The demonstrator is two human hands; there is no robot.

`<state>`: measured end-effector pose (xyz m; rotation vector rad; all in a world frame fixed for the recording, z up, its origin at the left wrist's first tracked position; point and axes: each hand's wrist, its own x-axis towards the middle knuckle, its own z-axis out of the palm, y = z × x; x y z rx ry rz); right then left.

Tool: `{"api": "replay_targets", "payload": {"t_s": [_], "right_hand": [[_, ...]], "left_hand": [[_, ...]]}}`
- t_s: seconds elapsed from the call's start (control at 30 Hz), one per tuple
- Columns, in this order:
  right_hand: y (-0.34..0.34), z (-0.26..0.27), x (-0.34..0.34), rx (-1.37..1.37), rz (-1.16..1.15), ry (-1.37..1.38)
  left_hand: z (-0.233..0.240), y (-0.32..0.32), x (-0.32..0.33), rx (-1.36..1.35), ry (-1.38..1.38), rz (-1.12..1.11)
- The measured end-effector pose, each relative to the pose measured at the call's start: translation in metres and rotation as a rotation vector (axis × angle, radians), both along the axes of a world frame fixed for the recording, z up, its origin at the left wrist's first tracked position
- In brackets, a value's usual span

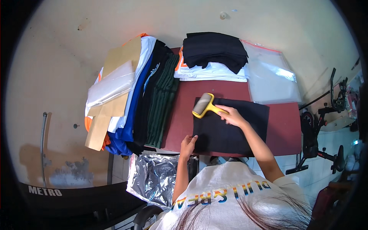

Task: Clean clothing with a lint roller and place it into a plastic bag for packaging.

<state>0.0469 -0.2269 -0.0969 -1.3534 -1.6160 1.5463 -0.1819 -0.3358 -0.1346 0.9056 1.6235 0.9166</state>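
A folded black cloth [230,135] lies flat on the dark red tabletop [184,115] before me. My right hand [232,115] grips the yellow handle of a lint roller [202,104]. The roller's grey cylinder is over the cloth's far left corner; whether it presses on the fabric is hard to tell. At the near left edge of the cloth is my left hand [188,146], its thumb tip on the fabric. Its other fingers are curled beside the edge, and whether they pinch it is not clear.
Stacked garments [138,95] line the table's left side, topped by brown cardboard [120,54] and plastic bags [112,83]. Black garments [214,50] rest on white ones [212,73] at the back. Clear bags [273,77] lie back right. An exercise bike [319,138] stands right; a filled plastic bag [155,175] sits below left.
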Motion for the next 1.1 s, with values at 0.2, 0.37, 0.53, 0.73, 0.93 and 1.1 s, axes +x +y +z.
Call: {"api": "replay_targets", "payload": {"t_s": [0.2,0.37,0.53,0.73,0.93,1.1], "right_hand": [[-0.084,0.005,0.145,-0.272,-0.072,0.071],[-0.205,0.013,0.228,-0.364,-0.523,0.065],[-0.225,0.012,0.228,-0.351,-0.601,0.051],[-0.104,0.001,0.163,-0.246,-0.300,0.117],[-0.001,-0.005,0.055,-0.020,-0.291,-0.092],[0.000,-0.012,0.057,-0.056,-0.238,-0.060]], "left_hand": [[0.013,0.007,-0.011,-0.159,-0.024,-0.054],[0.005,0.014,-0.012,-0.155,-0.068,-0.155],[0.002,0.014,-0.008,-0.038,-0.119,-0.115],[0.000,0.013,-0.003,0.009,-0.124,-0.076],[-0.021,0.008,-0.009,0.054,-0.032,-0.024],[-0.034,0.005,0.005,0.224,0.008,0.121]]}}
